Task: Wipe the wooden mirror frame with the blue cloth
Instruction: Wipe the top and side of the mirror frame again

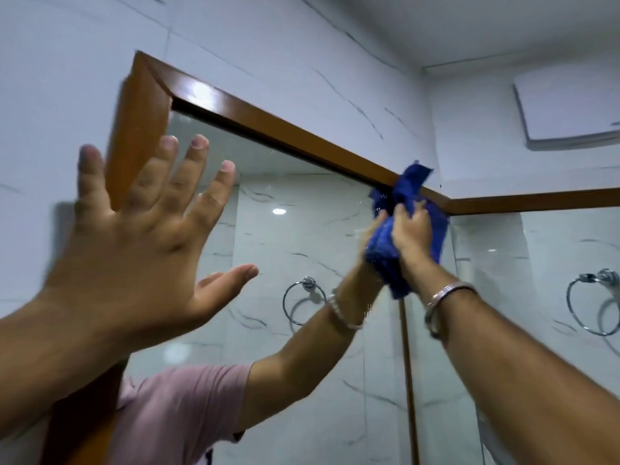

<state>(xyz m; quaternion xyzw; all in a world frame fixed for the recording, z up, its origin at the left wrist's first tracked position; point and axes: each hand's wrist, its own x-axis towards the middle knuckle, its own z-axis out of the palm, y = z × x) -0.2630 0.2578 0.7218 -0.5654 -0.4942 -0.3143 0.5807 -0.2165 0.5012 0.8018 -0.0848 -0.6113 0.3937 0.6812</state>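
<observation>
The wooden mirror frame point(268, 124) runs from a top left corner along the top edge to the room corner at the right. My right hand point(411, 234) is shut on the blue cloth point(407, 191) and presses it against the frame's top edge near that corner. A metal bangle circles my right wrist. My left hand point(144, 236) is open with fingers spread, raised flat in front of the frame's left side and the glass. The mirror reflects my right arm and the cloth.
White marble-look tiles cover the walls. A second mirror with a wooden top strip point(536, 200) continues on the right wall. A chrome towel ring point(592, 302) and another ring's reflection point(303, 303) show below. A white box point(567, 109) hangs high at right.
</observation>
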